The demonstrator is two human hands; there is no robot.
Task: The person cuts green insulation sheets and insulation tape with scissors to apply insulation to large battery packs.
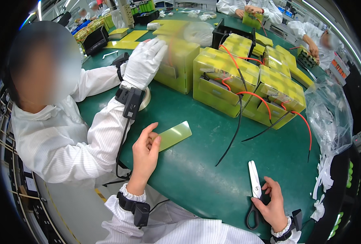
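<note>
My left hand (145, 151) has its fingers curled at the near end of a yellow-green translucent strip (175, 136). Thumb and fingers hide that end of the strip. At the lower right, my right hand (273, 202) has the black handle of a pair of scissors (254, 183) between thumb and fingers. Their white blades point away from me, and part of the handle is hidden by the hand. Beyond both hands stand yellow-wrapped battery packs (225, 83), with red and black wires trailing onto the green table (201, 162).
At my left a person in white works with a gloved hand (144, 61) at another wrapped pack (184, 69). A tape roll (146, 99) lies by that person's wrist. A clear plastic bag (329, 116) and white scraps (325, 175) line the right edge. More people work at the far side.
</note>
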